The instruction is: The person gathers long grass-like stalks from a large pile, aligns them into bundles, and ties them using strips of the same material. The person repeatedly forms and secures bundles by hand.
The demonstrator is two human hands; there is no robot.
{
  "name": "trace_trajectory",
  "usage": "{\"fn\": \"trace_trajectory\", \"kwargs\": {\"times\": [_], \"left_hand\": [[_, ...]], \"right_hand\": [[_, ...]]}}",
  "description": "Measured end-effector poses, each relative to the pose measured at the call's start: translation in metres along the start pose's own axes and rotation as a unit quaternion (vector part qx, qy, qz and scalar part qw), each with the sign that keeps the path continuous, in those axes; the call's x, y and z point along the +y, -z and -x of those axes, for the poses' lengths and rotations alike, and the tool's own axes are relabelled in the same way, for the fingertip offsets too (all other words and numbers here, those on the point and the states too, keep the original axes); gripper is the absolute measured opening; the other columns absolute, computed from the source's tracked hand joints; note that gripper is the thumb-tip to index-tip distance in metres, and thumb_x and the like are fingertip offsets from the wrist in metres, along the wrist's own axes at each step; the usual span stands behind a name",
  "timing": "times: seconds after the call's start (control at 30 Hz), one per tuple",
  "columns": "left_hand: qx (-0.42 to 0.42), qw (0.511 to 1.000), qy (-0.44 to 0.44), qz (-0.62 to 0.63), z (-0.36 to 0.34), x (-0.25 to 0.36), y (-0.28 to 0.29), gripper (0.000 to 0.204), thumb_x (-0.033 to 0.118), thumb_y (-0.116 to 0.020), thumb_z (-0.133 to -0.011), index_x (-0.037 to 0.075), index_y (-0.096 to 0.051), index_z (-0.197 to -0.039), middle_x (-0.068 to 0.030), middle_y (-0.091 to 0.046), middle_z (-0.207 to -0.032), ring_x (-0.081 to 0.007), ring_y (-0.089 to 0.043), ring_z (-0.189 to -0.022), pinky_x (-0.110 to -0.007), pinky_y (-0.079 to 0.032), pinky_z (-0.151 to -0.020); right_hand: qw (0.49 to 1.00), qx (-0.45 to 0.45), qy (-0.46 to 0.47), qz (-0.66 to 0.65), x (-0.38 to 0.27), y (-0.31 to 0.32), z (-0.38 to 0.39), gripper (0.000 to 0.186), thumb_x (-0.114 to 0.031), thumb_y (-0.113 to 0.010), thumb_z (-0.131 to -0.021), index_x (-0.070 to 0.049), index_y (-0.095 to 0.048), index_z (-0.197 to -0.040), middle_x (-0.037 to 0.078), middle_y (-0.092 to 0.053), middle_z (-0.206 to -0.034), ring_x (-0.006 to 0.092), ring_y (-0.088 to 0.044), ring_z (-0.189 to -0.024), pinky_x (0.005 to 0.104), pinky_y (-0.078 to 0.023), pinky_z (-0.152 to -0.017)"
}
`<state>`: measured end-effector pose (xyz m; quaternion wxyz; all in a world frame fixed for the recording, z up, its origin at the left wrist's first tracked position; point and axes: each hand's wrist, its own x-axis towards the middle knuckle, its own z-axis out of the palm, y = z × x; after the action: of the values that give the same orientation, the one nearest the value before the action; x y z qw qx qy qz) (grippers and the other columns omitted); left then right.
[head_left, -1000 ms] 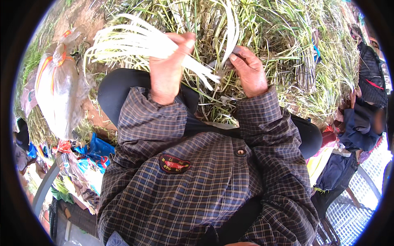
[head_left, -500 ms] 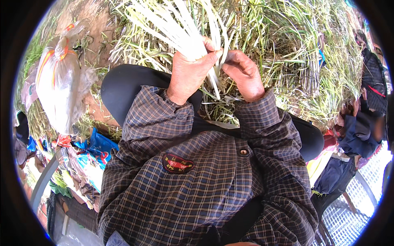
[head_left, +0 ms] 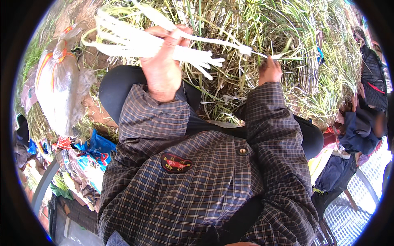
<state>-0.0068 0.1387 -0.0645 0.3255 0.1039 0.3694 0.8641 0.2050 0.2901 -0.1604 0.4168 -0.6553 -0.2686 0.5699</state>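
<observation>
My left hand [head_left: 163, 73] is closed around a bunch of pale scallions [head_left: 127, 41], whose white ends stick out to the right past my fingers. One longer scallion [head_left: 217, 42] runs out from under my left thumb toward my right hand [head_left: 271, 73]. The fingers of that hand are pinched on a thin strip of leaf or skin [head_left: 257, 53], which stretches from the end of this scallion. Loose green leaf trails beyond the pinched fingertips. Bright light washes out detail in the bunch.
A thick heap of green and straw-coloured stalks [head_left: 295, 24] covers the ground ahead. On the left stands a tied, filled clear plastic bag [head_left: 57, 90], with a blue bag [head_left: 100, 145] below it. A person in dark clothing [head_left: 359, 133] is at the right edge, near a white mesh surface [head_left: 344, 219].
My hands have moved apart, the left one leftward and up, the right one rightward. The bunch has swung to lie nearly sideways, and a strip is now drawn out from one scallion.
</observation>
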Motion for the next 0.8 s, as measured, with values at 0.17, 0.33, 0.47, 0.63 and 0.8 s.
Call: {"fn": "trace_trajectory", "kwargs": {"times": [0.17,0.33,0.47,0.63,0.8], "left_hand": [[0.047,0.998,-0.03,0.028,-0.014,0.022,0.009,0.014,0.0,-0.054,-0.078,0.007,-0.044,-0.085,-0.0142,-0.056,-0.088,-0.0233,-0.056,-0.084,-0.028,-0.047,-0.067],[0.028,0.999,0.04,0.003,-0.007,0.01,0.008,0.013,-0.003,-0.054,-0.076,0.004,-0.047,-0.084,-0.0141,-0.057,-0.085,-0.0236,-0.058,-0.08,-0.028,-0.05,-0.065],[-0.014,0.998,0.064,-0.001,0.005,-0.006,0.002,0.013,-0.004,-0.054,-0.076,0.004,-0.047,-0.083,-0.0145,-0.057,-0.083,-0.0225,-0.059,-0.079,-0.029,-0.05,-0.066],[-0.016,0.991,0.125,-0.036,0.009,-0.007,-0.004,0.011,-0.005,-0.052,-0.077,0.004,-0.048,-0.083,-0.0129,-0.057,-0.081,-0.0198,-0.058,-0.079,-0.023,-0.049,-0.062],[0.037,0.999,0.023,0.009,-0.011,0.011,0.007,0.009,-0.001,-0.052,-0.078,0.006,-0.048,-0.078,-0.0119,-0.056,-0.093,-0.022,-0.056,-0.087,-0.029,-0.047,-0.069]], "right_hand": [[0.955,0.292,-0.039,-0.034,-0.022,0.042,-0.039,0.019,-0.02,-0.057,-0.079,-0.002,-0.055,-0.087,0.005,-0.057,-0.073,0.0098,-0.051,-0.059,0.0182,-0.044,-0.052],[0.94,-0.108,0.134,0.295,-0.037,0.0,0.022,0.03,-0.032,-0.053,-0.08,-0.004,-0.055,-0.091,0.008,-0.057,-0.078,0.0138,-0.052,-0.069,0.028,-0.045,-0.062],[0.805,-0.37,0.35,0.305,-0.042,-0.046,0.089,0.025,-0.026,-0.054,-0.079,-0.003,-0.056,-0.087,0.01,-0.059,-0.084,0.0212,-0.056,-0.077,0.0312,-0.045,-0.069],[0.701,-0.475,0.391,0.362,-0.029,-0.063,0.114,0.022,-0.025,-0.049,-0.081,-0.003,-0.055,-0.082,0.013,-0.054,-0.066,0.0271,-0.054,-0.065,0.035,-0.043,-0.058],[0.721,-0.414,0.207,0.515,-0.026,-0.034,0.091,0.02,-0.027,-0.048,-0.083,-0.007,-0.053,-0.083,0.007,-0.053,-0.062,0.0136,-0.052,-0.055,0.0287,-0.042,-0.049]]}}
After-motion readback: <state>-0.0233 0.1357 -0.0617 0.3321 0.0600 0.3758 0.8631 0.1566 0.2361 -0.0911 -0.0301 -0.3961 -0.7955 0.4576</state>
